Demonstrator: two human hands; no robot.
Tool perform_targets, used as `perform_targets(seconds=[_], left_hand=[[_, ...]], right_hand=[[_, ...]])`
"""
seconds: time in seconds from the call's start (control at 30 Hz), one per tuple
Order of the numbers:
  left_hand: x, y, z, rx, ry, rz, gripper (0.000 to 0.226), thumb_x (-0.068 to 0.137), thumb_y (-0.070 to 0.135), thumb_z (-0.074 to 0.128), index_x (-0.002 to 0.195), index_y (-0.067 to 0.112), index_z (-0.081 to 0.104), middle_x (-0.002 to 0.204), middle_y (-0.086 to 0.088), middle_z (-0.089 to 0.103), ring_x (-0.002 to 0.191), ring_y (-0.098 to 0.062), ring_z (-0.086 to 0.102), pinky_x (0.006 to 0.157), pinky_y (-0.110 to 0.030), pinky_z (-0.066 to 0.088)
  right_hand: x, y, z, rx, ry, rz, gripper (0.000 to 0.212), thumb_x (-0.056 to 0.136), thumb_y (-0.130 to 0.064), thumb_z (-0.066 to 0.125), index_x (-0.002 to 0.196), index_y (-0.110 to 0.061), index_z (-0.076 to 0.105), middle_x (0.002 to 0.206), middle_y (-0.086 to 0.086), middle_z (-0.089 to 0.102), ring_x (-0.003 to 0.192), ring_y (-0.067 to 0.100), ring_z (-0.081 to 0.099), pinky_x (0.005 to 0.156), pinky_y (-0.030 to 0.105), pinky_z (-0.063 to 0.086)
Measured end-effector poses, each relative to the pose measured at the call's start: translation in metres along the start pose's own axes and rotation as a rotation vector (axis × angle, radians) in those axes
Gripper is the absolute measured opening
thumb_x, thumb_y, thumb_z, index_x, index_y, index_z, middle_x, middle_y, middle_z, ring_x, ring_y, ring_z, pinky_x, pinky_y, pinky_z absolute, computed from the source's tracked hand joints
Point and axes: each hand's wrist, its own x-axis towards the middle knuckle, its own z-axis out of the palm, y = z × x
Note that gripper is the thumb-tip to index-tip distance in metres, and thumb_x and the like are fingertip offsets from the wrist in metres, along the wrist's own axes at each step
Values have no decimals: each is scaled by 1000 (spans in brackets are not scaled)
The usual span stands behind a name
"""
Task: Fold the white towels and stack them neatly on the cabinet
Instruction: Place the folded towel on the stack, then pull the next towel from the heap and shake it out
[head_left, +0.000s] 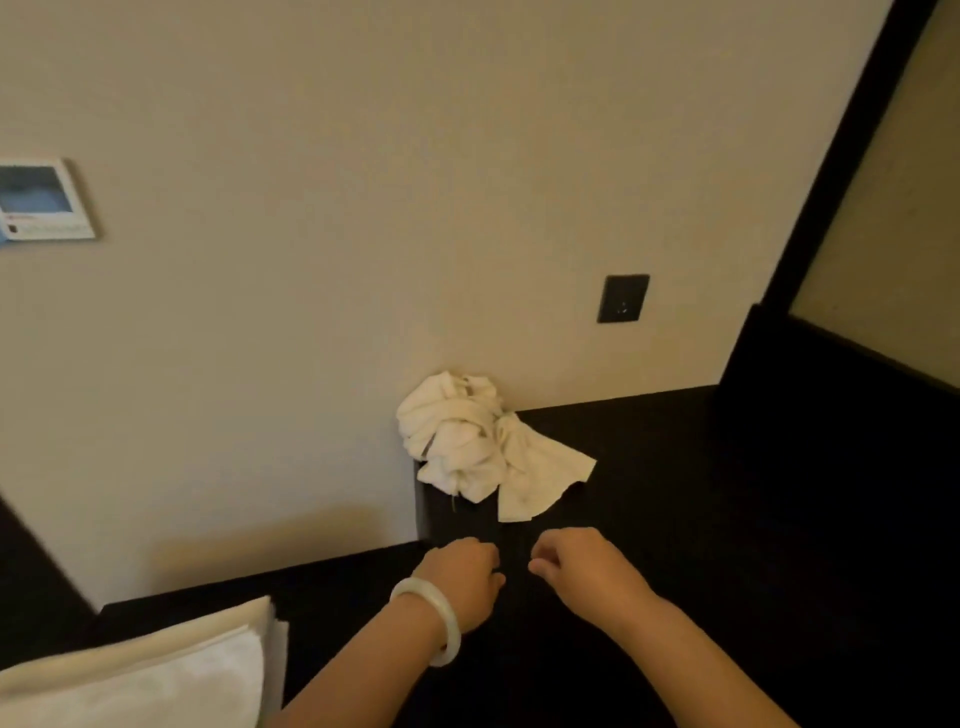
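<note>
Your left hand (461, 578), right hand (584, 567) hovered empty, fingers loosely curled, before crumpled white towel (467, 441) at back-left corner of cabinet (649, 493): likely readying grab.

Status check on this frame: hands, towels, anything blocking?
Left hand and right hand empty, loosely curled, above cabinet. Crumpled towels unfolded against wall, untouched. Folded stack lower left. Nothing in the way.
</note>
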Motion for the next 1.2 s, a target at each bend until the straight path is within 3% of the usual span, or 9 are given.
perform_targets(seconds=[0.17, 0.43, 0.57, 0.67, 0.73, 0.83, 0.9, 1.0, 1.2], left_hand=[[48, 42, 1, 50, 84, -65, 54, 97, 39, 54, 144, 19, 38, 143, -5, 39, 129, -28, 43, 105, -45, 41], [139, 32, 7, -75, 75, -170, 75, 94, 31, 62, 154, 25, 17, 154, -9, 18, 138, -32, 34, 110, -41, 38], [165, 38, 15, -232, 196, -243, 57, 94, 16, 57, 146, 18, 33, 147, -11, 22, 132, -25, 38, 108, -27, 36], [178, 48, 16, -537, 300, -253, 44, 95, 11, 54, 138, 17, 46, 138, -3, 42, 110, -6, 48, 83, -10, 39], [185, 63, 14, -838, 310, -228, 38, 94, 13, 60, 130, 24, 56, 125, 5, 56, 100, 1, 55, 77, -11, 45], [192, 93, 13, -1164, 208, -172, 32, 94, 14, 62, 120, 31, 62, 119, 8, 64, 107, -6, 62, 97, -29, 52], [195, 109, 11, -1266, 206, -157, 33, 94, 11, 61, 121, 30, 64, 120, 7, 65, 111, -7, 62, 102, -34, 49], [200, 121, 10, -1031, 398, -267, 36, 94, 7, 58, 124, 27, 62, 123, 9, 61, 115, -5, 57, 101, -24, 46], [206, 140, 11, -274, 733, -345, 44, 91, 9, 58, 132, 22, 52, 138, 5, 39, 127, -12, 36, 110, -21, 27]], right_hand=[[25, 50, -29, 41, -19, -9, 36, 94, -37, 63, 129, -34, 57, 126, -8, 59, 110, 9, 57, 93, 28, 49], [104, 82, -42, 73, -59, -52, 69, 90, -40, 67, 150, -32, 34, 155, -7, 32, 140, 16, 33, 112, 36, 35], [140, 95, -46, 147, -71, -9, 62, 94, -41, 62, 149, -29, 36, 153, -4, 36, 137, 16, 40, 108, 30, 36], [165, 95, -56, 334, -76, 60, 53, 97, -37, 58, 147, -29, 40, 149, 0, 42, 133, 18, 45, 103, 31, 41], [180, 96, -62, 509, -110, 151, 52, 99, -35, 55, 147, -29, 39, 149, 1, 42, 128, 20, 48, 98, 34, 47], [197, 111, -71, 761, -121, 269, 45, 97, -27, 60, 140, -23, 49, 137, 5, 51, 104, 17, 56, 69, 29, 55], [208, 133, -80, 748, -81, 230, 31, 93, -21, 65, 125, -18, 62, 115, 2, 64, 96, 15, 62, 68, 28, 53], [218, 188, -109, 645, -15, 150, 15, 91, -15, 67, 104, -23, 70, 96, -6, 67, 87, 9, 62, 64, 25, 48], [230, 319, -175, 390, 68, 130, 24, 87, -5, 67, 82, -29, 69, 97, 0, 70, 82, 10, 61, 61, 27, 48]])
